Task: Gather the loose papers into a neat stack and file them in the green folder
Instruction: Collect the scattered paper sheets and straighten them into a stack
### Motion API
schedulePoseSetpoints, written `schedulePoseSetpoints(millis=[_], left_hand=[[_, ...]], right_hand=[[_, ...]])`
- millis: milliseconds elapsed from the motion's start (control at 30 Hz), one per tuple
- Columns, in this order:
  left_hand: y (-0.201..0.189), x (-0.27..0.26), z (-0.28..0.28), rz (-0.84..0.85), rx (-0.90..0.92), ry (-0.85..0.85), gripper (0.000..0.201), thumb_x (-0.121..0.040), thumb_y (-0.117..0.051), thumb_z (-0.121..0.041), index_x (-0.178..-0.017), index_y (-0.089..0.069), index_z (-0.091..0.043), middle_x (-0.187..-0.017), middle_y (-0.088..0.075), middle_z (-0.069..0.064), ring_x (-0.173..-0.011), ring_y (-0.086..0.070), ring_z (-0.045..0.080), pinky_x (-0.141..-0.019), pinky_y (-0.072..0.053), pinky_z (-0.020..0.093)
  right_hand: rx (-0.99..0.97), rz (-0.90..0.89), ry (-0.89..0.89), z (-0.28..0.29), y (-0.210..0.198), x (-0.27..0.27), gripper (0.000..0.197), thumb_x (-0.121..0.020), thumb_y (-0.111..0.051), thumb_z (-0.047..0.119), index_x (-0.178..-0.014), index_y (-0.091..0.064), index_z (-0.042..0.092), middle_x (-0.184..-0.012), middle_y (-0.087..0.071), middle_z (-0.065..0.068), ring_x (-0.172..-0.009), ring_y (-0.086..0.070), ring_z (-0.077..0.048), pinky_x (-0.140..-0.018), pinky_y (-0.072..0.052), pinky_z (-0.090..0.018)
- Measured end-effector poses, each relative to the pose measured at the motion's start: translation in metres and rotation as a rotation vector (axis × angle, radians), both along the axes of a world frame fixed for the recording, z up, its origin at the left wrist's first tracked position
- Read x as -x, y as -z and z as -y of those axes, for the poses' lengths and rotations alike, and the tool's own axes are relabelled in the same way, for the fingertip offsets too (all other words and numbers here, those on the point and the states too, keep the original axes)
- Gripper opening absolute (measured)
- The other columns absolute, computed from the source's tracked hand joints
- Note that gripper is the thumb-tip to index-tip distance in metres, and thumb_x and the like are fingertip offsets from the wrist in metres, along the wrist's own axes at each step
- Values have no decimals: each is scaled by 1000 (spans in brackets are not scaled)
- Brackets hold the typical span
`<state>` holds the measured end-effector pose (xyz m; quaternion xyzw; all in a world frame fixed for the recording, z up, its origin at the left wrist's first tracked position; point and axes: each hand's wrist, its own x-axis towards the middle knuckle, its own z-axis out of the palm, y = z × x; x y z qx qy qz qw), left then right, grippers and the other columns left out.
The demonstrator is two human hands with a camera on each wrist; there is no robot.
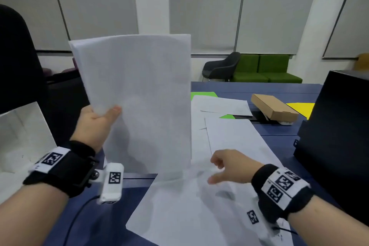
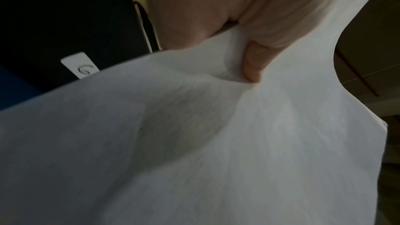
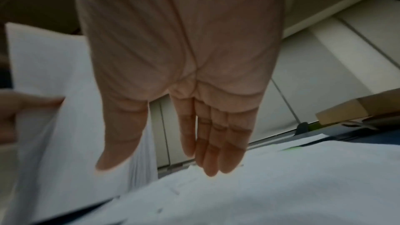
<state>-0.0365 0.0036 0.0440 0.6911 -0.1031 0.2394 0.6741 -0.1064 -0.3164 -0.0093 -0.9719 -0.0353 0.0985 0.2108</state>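
We see even, soft indoor light in the head view, with straight lines bowing toward its edges. Faint shadows mottle the upright sheaf of white paper sheets point(image 1: 139, 94). Both wrist views are dim, grainy and smeared with motion blur; the straight-fingered right hand point(image 3: 184, 91) looks stretched.

folder point(image 1: 201, 94): mostly hidden under loose sheets point(image 1: 221, 106) beyond the grip
left fingers: hidden behind the held stack point(image 1: 139, 96), only the thumb point(image 1: 114, 110) shows
sheet print: too blurred to read
near sheet point(image 1: 179, 215): cut off by the bottom edge
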Motion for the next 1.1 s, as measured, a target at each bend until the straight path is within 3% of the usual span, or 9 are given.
schedulePoseSetpoints(millis=[100,200,367,533,667,800,900,1000,1100], left_hand=[[3,-1,-9,-12,-12,-16,19,-93,-62,-8,-84,-66,-24,-65,-70,-25,-62,-65,-9,-57,-50,6],[6,0,-12,-17,-20,-33,18,-93,-61,-7,-85,-64,-23,-63,-69,-27,-61,-65,-11,-57,-49,5],[0,2,-13,-18,31,15,19,-93,-58,-3,-87,-62,-21,-65,-69,-27,-65,-66,-11,-63,-50,5],[-5,-6,-31,-174,118,156,21,-93,-54,0,-100,-67,-16,-88,-76,-6,-82,-72,10,-78,-59,25],[3,-10,-37,-313,145,200,23,-92,-54,0,-106,-68,-13,-101,-75,4,-92,-70,20,-87,-51,38],[16,-10,-38,-413,173,205,19,-93,-54,2,-103,-66,-7,-87,-77,4,-79,-73,20,-77,-60,36],[21,-10,-33,-478,190,245,23,-92,-55,2,-111,-65,-4,-96,-75,10,-79,-74,22,-69,-61,32],[22,-10,-23,-519,187,274,21,-92,-52,4,-105,-67,-4,-92,-75,11,-75,-74,22,-68,-61,34],[23,-10,-8,-560,173,284,21,-93,-51,4,-106,-66,-2,-97,-73,14,-76,-74,24,-76,-59,39]], right_hand=[[128,-113,-76,-18,13,-6,77,-68,-81,50,-127,-47,15,-116,-48,2,-104,-50,-17,-88,-43,-27],[236,-174,-88,-34,21,-10,89,-65,-83,50,-133,-38,14,-128,-42,-3,-116,-46,-23,-93,-45,-36],[289,-242,-45,-42,16,-16,89,-62,-85,49,-127,-37,13,-121,-40,-4,-111,-54,-27,-80,-48,-36],[328,-273,11,-42,15,-21,92,-53,-87,55,-118,-37,14,-103,-50,1,-100,-58,-26,-86,-52,-41],[434,-261,0,-42,15,-24,81,-49,-83,63,-106,-43,20,-102,-58,2,-103,-58,-26,-90,-50,-39],[209,-262,-21,-36,9,-22,58,-73,-81,36,-118,-52,14,-120,-60,-1,-104,-58,-20,-84,-49,-29],[71,-172,0,-16,-6,-22,23,-79,-75,26,-93,-59,20,-87,-62,7,-76,-58,-12,-57,-42,-18],[-79,-93,103,16,-23,-29,12,-79,-75,21,-80,-64,18,-75,-65,8,-68,-60,-9,-50,-41,-12],[-181,2,311,57,-29,-41,13,-78,-78,21,-82,-68,14,-76,-67,6,-69,-62,-10,-54,-43,-18]])
